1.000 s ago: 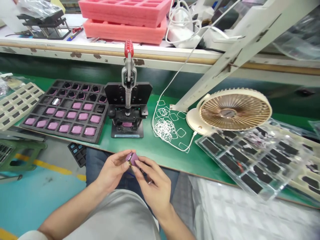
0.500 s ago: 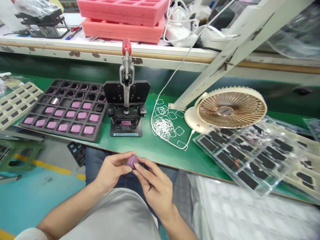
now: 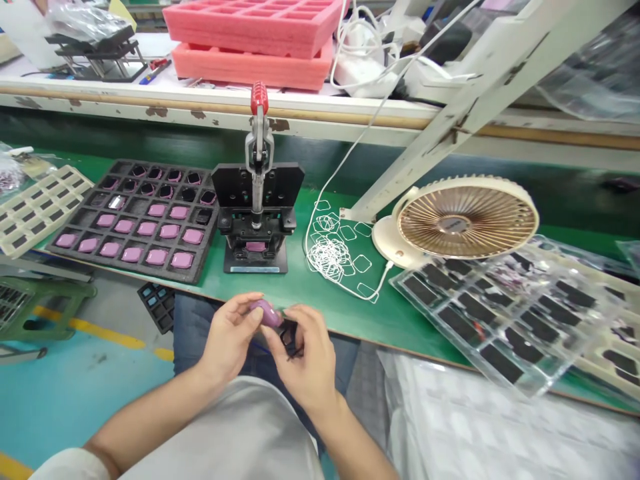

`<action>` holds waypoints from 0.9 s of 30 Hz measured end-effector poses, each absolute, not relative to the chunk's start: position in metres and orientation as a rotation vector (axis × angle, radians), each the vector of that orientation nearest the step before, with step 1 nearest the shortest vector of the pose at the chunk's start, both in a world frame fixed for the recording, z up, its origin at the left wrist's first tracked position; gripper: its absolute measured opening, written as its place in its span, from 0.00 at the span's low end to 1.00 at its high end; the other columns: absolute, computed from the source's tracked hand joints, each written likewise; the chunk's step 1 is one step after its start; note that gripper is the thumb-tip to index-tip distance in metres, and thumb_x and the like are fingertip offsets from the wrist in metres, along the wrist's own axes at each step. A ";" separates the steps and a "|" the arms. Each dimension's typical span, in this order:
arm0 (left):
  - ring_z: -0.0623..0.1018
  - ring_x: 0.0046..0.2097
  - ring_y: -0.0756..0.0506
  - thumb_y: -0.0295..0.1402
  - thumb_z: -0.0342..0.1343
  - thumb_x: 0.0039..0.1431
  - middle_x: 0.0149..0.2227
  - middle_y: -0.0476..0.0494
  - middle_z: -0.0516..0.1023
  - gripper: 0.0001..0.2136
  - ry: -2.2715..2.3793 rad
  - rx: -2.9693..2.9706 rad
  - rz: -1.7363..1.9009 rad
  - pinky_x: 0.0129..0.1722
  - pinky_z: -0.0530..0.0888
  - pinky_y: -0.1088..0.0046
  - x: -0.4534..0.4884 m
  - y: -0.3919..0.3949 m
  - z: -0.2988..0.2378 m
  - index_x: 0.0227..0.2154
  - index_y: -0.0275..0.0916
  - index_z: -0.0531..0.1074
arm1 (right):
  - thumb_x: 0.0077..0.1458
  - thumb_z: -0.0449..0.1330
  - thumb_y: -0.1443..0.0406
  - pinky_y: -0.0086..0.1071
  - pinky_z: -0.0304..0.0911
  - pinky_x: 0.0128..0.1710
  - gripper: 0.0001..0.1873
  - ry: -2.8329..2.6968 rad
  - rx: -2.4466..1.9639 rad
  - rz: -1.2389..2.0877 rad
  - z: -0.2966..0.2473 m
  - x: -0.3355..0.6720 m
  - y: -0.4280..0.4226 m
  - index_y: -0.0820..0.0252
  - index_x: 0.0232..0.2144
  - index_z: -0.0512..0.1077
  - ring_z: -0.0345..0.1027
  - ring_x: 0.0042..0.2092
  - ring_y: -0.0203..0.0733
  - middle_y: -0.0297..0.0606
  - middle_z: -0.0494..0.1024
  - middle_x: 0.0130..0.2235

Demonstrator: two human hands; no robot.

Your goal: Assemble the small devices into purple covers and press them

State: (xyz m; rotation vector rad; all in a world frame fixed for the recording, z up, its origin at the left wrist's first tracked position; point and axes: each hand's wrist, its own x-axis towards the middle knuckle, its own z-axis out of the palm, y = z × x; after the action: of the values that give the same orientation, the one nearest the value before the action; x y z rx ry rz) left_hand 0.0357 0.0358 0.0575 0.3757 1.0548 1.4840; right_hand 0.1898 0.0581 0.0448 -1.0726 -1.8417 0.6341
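Over my lap, just in front of the bench edge, my left hand [image 3: 231, 337] pinches a small purple watch case [image 3: 266, 312] between thumb and fingers. The case is tilted, its smooth rounded side showing. My right hand [image 3: 307, 353] is curled close beside the case's right end, and a dark, thin tool [image 3: 291, 337] lies in its fingers; its exact kind is hard to make out. Beyond the hands stands a black toggle-clamp press [image 3: 257, 220] with a red handle, and another purple case [image 3: 256, 247] sits in its lower part.
Left of the press lies a dark foam tray [image 3: 186, 273] with purple cases. White gasket rings [image 3: 330, 257] are piled to the right, beside a cream fan [image 3: 465, 217] and its cable. Clear plastic trays [image 3: 530, 387] with black pieces overhang the right bench edge.
The purple case has been turned to show its smooth side. My right fingers have shifted off its face to its right end, and the dark tool shows more. The view has moved slightly.
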 end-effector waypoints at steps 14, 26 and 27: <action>0.83 0.45 0.43 0.36 0.76 0.56 0.42 0.39 0.85 0.13 1.162 0.837 1.262 0.48 0.78 0.69 0.001 0.035 0.045 0.43 0.41 0.87 | 0.77 0.54 0.60 0.31 0.51 0.29 0.14 -2.173 -0.811 0.971 0.037 0.198 0.075 0.58 0.35 0.69 0.65 0.29 0.36 0.35 0.74 0.33; 0.76 0.39 0.43 0.39 0.65 0.66 0.45 0.41 0.83 0.11 1.740 1.200 1.481 0.47 0.72 0.67 -0.014 0.112 0.032 0.48 0.45 0.85 | 0.74 0.57 0.58 0.33 0.72 0.42 0.15 -2.067 -1.173 0.587 0.065 0.188 0.165 0.57 0.40 0.80 0.77 0.37 0.43 0.39 0.83 0.37; 0.76 0.38 0.43 0.39 0.66 0.65 0.44 0.41 0.83 0.11 1.754 1.169 1.504 0.44 0.72 0.68 -0.016 0.114 0.030 0.47 0.44 0.85 | 0.73 0.57 0.61 0.35 0.73 0.46 0.12 -2.147 -1.139 0.555 0.063 0.183 0.172 0.57 0.42 0.81 0.79 0.42 0.45 0.40 0.84 0.42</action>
State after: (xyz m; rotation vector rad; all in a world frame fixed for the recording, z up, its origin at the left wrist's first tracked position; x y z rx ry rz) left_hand -0.0156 0.1136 0.0302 1.1689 1.7544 1.5039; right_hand 0.1830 0.1721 0.0626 -1.1386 -2.1467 0.5547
